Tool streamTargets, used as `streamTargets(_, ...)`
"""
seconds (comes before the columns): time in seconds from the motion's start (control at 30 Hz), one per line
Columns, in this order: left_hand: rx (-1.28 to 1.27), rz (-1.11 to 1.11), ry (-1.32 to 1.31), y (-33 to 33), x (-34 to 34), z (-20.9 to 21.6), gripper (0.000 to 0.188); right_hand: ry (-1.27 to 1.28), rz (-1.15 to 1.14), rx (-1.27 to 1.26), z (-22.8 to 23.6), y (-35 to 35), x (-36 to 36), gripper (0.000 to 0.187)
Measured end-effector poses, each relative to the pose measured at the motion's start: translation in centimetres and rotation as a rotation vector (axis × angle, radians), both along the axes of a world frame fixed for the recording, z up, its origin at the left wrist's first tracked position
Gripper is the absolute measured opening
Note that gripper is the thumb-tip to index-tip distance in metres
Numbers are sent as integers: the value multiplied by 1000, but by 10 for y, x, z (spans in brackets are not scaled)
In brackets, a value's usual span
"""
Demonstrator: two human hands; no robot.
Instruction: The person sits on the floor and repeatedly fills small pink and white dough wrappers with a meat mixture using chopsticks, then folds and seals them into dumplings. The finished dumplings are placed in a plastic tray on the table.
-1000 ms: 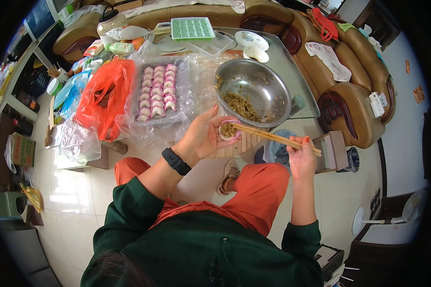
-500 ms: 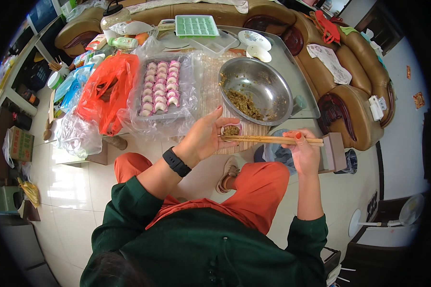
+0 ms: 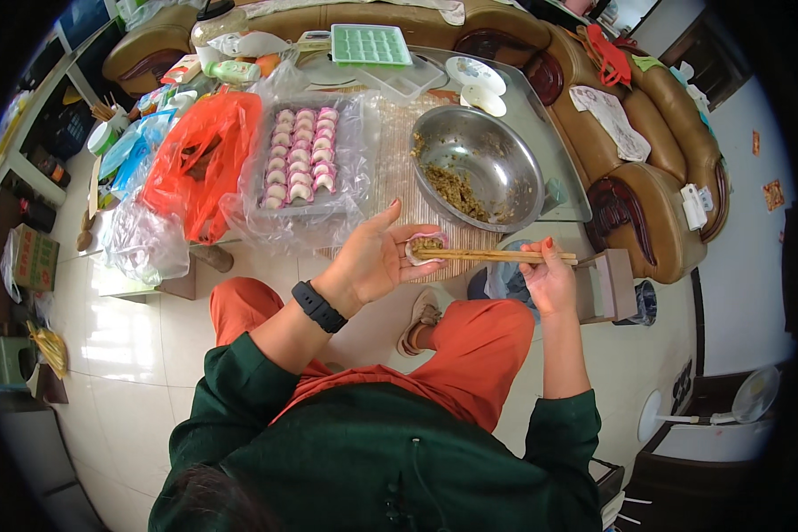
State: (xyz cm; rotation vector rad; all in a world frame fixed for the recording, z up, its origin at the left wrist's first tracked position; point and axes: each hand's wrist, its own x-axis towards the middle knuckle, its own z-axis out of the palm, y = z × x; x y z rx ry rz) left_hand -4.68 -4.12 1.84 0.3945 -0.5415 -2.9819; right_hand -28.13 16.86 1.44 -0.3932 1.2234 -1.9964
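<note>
Nearest me is the watch (image 3: pixel 319 307), then the left hand (image 3: pixel 363 266): I have it palm up, fingers (image 3: pixel 405 233) spread and not clenched, the wrapper (image 3: pixel 445 239) lying on them just this side of the bowl (image 3: pixel 510 164). The right hand (image 3: pixel 550 282) grasps the chopsticks (image 3: pixel 496 255) toward their back end, fingers pinched. Tips are at the wrapper's near side, by the filling (image 3: pixel 428 243) — exact contact too small to tell.

Step, as I judge it: pressing filling into place. To do it well I'd hold the left fingers level, firm enough to back the wrapper, press with the sides of the sticks rather than poke, and leave the pink rim clean. Too much force could tear the wrapper or tip it off; smeared filling would probably spoil the edge.

Beyond: the mat (image 3: pixel 395 182), bowl partly over it, more filling along its left side. Left of that, the tray (image 3: pixel 348 160) with three rows of dumplings (image 3: pixel 300 155), red bag (image 3: pixel 208 168) beside it. Farther along the counter (image 3: pixel 550 133) — dishes (image 3: pixel 476 75), green tray (image 3: pixel 371 44). Last, the sofa (image 3: pixel 665 191).
</note>
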Motion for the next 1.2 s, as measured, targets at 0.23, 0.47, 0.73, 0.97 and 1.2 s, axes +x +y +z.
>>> streamTargets(0.23,-48,9,-18,-1,6,-8,69,94,19,-28,17,-9,11,22)
streamTargets(0.47,-134,73,-36,-1,11,-7,68,219,51,-6,26,-15,16,21)
streamTargets(0.73,-151,76,-27,-6,15,-11,70,77,22,-37,3,-15,8,22)
streamTargets(0.97,-232,92,-72,-8,18,-9,71,294,86,25,17,-23,20,23)
streamTargets(1.2,-118,76,-5,-9,22,-6,71,177,44,-27,18,-28,23,20)
